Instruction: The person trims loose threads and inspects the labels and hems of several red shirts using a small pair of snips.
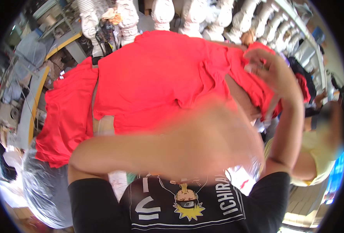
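This looks like a sewing workshop, because a machine (6,114) sits on a yellow-edged table (27,121) at the left of the frame, red cloth (148,73) covers the middle, and a big plastic bag (48,196) fills the lower left.

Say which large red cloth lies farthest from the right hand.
The leftmost large cloth, a narrow gap from the broad middle cloth; the others lie nearer the right hand.

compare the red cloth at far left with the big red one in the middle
The left cloth is narrow, while the middle cloth spreads much wider. The left cloth is rippled along its length; the middle cloth is mostly smooth, bunching toward its right side. The left cloth runs lengthwise, whereas the middle cloth stretches more crosswise. Both are bright red.
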Demonstrator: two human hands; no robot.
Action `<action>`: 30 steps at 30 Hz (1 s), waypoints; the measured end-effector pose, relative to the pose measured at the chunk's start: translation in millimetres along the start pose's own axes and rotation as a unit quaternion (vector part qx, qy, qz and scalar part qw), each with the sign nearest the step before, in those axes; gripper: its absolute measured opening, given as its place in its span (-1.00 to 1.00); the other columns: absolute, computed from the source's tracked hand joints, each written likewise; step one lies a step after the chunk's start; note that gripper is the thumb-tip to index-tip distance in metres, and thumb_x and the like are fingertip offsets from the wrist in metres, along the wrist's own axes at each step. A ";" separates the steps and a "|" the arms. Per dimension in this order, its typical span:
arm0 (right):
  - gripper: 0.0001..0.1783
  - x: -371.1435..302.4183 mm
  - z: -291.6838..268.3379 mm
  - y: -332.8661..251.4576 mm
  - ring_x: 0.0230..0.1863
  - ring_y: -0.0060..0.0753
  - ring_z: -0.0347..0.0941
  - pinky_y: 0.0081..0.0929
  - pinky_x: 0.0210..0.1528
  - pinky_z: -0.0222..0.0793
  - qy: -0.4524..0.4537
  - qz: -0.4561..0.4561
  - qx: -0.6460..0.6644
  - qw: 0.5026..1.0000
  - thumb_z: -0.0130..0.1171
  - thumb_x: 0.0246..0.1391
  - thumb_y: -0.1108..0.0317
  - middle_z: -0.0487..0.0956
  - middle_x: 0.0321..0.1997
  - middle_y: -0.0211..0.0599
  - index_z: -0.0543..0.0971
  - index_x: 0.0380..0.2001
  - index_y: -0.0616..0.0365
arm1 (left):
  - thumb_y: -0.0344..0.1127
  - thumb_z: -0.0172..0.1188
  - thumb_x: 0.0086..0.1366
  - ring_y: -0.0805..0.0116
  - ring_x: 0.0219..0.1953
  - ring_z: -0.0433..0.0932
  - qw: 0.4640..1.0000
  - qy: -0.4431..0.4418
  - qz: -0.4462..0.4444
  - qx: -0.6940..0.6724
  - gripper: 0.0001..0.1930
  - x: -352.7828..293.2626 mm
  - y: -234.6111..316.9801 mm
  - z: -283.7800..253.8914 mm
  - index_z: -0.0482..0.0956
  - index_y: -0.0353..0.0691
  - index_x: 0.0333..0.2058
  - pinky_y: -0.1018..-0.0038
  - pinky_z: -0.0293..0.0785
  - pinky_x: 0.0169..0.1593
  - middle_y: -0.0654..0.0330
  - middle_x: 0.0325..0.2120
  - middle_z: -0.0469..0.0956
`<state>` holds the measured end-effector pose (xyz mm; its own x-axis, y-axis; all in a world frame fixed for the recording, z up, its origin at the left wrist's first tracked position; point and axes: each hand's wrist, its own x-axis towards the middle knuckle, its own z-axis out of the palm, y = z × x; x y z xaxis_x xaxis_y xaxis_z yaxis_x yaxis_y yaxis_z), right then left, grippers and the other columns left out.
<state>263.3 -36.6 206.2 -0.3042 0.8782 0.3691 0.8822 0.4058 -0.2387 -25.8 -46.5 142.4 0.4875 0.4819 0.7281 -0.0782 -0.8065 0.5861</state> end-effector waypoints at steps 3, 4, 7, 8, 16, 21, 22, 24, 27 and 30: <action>-0.73 -10.1 21.2 10.2 -0.18 -0.47 0.48 -0.50 -0.07 0.38 -0.075 0.105 0.056 0.990 0.27 -0.01 0.48 0.59 -0.22 -0.26 0.55 -0.19 0.28 | -0.01 0.07 0.24 0.31 0.02 0.47 0.961 -0.119 0.109 -0.225 -0.58 -9.4 48.0 125.1 0.53 -0.17 -0.05 0.38 0.31 0.09 0.16 -0.10 0.54; -0.74 -3.8 30.2 12.6 -0.24 -0.41 0.50 -0.46 -0.12 0.40 -0.091 0.064 0.016 0.994 0.26 0.00 0.46 0.60 -0.26 -0.24 0.56 -0.19 0.26 | -0.02 0.08 0.23 0.31 0.02 0.47 0.945 -0.139 0.135 -0.265 -0.59 -12.3 65.5 149.5 0.54 -0.16 -0.07 0.37 0.32 0.08 0.16 -0.11 0.54; -0.75 6.2 47.7 19.0 -0.33 -0.34 0.54 -0.39 -0.21 0.43 -0.146 -0.015 -0.012 0.989 0.21 0.04 0.41 0.62 -0.34 -0.22 0.57 -0.19 0.24 | -0.06 0.10 0.19 0.29 0.00 0.47 0.918 -0.153 0.179 -0.321 -0.62 -20.5 98.7 188.2 0.54 -0.16 -0.11 0.35 0.33 0.04 0.17 -0.14 0.54; -0.76 13.8 44.9 29.6 -0.32 -0.38 0.53 -0.41 -0.20 0.42 -0.164 -0.005 0.027 0.986 0.19 0.04 0.41 0.61 -0.36 -0.25 0.57 -0.19 0.25 | -0.08 0.11 0.18 0.28 -0.01 0.47 0.911 -0.151 0.188 -0.335 -0.64 -22.5 104.5 197.3 0.54 -0.16 -0.13 0.34 0.33 0.03 0.17 -0.15 0.54; -0.79 31.8 102.3 73.2 -0.31 -0.51 0.48 -0.53 -0.09 0.33 -0.276 0.029 0.230 0.933 0.09 0.11 0.49 0.56 -0.41 -0.32 0.58 -0.18 0.24 | -0.18 0.16 0.08 0.22 -0.06 0.48 0.873 -0.150 0.222 -0.408 -0.73 -38.1 130.7 215.4 0.56 -0.15 -0.25 0.29 0.37 -0.05 0.18 -0.23 0.53; -0.82 5.8 175.7 61.4 -0.29 -0.26 0.54 -0.42 -0.22 0.41 -0.314 -0.065 0.017 0.947 0.15 0.09 0.47 0.61 -0.31 -0.17 0.61 -0.21 0.17 | -0.25 0.19 0.02 0.19 -0.10 0.49 0.885 -0.085 0.155 -0.430 -0.78 -42.1 88.6 165.9 0.57 -0.15 -0.33 0.25 0.39 -0.10 0.19 -0.28 0.53; -0.81 -0.6 182.7 63.2 -0.28 -0.21 0.55 -0.40 -0.24 0.42 -0.284 -0.075 0.031 0.955 0.16 0.08 0.47 0.61 -0.29 -0.16 0.61 -0.20 0.16 | -0.26 0.20 0.01 0.18 -0.10 0.49 0.912 -0.062 0.107 -0.391 -0.80 -45.8 59.3 144.0 0.57 -0.15 -0.35 0.25 0.39 -0.11 0.19 -0.28 0.53; -0.82 -9.5 206.7 66.1 -0.27 -0.10 0.54 -0.31 -0.23 0.43 -0.189 -0.043 0.140 0.971 0.19 0.07 0.40 0.60 -0.29 -0.15 0.61 -0.23 0.15 | -0.36 0.24 -0.02 0.21 -0.18 0.53 0.979 -0.093 0.023 -0.180 -0.85 -62.6 -25.7 111.8 0.61 -0.14 -0.40 0.28 0.45 -0.10 0.24 -0.33 0.59; -0.79 -22.5 244.3 59.1 -0.27 -0.07 0.54 -0.27 -0.24 0.44 -0.088 0.011 0.211 0.973 0.23 0.04 0.35 0.59 -0.29 -0.15 0.62 -0.22 0.13 | -0.32 0.21 0.23 0.23 -0.16 0.54 0.980 -0.023 -0.188 0.063 -0.86 -97.2 -134.9 82.2 0.65 -0.19 -0.27 0.35 0.48 -0.06 0.19 -0.27 0.60; -0.77 -30.4 262.6 44.1 -0.27 -0.10 0.54 -0.30 -0.25 0.45 -0.055 0.043 0.214 0.974 0.25 0.03 0.33 0.59 -0.30 -0.17 0.62 -0.21 0.11 | -0.36 0.26 0.17 0.20 -0.17 0.54 0.940 -0.003 -0.172 0.296 -0.79 -115.7 -181.4 74.9 0.64 -0.19 -0.19 0.34 0.49 -0.08 0.17 -0.26 0.59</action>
<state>217.1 21.1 -51.4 -0.2923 0.9262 0.2382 0.6832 0.3765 -0.6256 -2.9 18.4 -74.8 0.4008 0.7480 0.5290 0.5809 -0.6540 0.4847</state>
